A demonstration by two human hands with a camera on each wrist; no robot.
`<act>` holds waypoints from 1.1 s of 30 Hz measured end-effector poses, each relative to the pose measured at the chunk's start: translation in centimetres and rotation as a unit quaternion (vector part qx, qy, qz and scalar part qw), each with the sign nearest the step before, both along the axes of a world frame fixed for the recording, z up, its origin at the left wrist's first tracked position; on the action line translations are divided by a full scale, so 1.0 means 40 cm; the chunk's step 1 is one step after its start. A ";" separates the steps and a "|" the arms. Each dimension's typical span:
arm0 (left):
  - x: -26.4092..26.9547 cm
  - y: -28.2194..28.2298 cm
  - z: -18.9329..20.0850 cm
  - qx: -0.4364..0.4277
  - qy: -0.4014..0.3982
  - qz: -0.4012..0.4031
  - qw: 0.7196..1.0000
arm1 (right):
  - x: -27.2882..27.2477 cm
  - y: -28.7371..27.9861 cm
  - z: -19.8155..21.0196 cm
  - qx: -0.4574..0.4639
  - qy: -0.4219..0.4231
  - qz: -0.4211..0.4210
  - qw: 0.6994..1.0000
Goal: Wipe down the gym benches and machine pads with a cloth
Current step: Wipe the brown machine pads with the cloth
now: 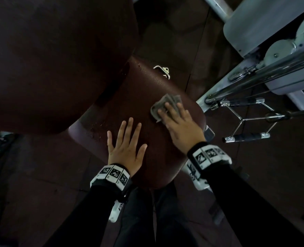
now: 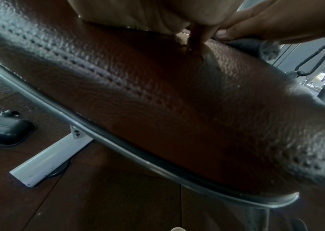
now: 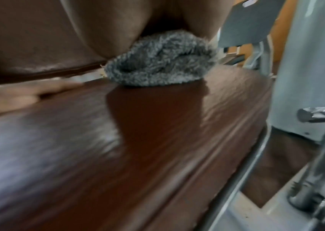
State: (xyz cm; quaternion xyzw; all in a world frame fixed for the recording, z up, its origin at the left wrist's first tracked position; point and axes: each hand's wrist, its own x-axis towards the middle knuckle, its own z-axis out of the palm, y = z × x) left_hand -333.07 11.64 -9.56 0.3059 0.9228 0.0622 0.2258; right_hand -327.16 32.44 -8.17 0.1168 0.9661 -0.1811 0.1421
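Two hands, one cloth, one pebbled brown seat pad (image 1: 144, 97)

Right hand (image 1: 181, 125) presses its straight, spread fingers on the fuzzy grey cloth (image 1: 165, 102) near the pad's right edge; left hand (image 1: 126, 147) lies flat alongside, fingers splayed.

Dim head view; right wrist motion-blurred

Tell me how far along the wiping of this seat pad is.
Done: nothing is provably clean; the seat pad shows no clear wiped streak. In hand: the right hand presses the cloth flat on the pad's right edge, while the left hand rests open on it. Left: probably most of this pad, the backrest, and other machines.
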 end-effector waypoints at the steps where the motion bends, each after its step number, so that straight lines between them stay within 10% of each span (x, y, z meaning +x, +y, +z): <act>1: 0.000 0.000 -0.001 0.000 0.000 0.000 1.000 | -0.003 0.027 -0.002 -0.005 -0.001 -0.022 1.000; 9: 0.001 -0.001 -0.005 -0.003 0.004 -0.002 1.000 | 0.185 -0.005 0.001 -0.056 0.048 -0.142 0.987; 19: 0.003 -0.002 -0.008 0.003 0.008 0.000 1.000 | 0.056 -0.113 0.010 -0.001 0.001 0.009 1.000; 25: 0.003 -0.005 -0.017 0.008 0.013 0.003 1.000 | -0.058 0.042 -0.010 -0.011 0.002 -0.090 0.996; 33: 0.004 -0.004 -0.017 0.013 0.012 -0.001 1.000 | 0.122 -0.018 -0.002 -0.086 0.058 -0.202 0.974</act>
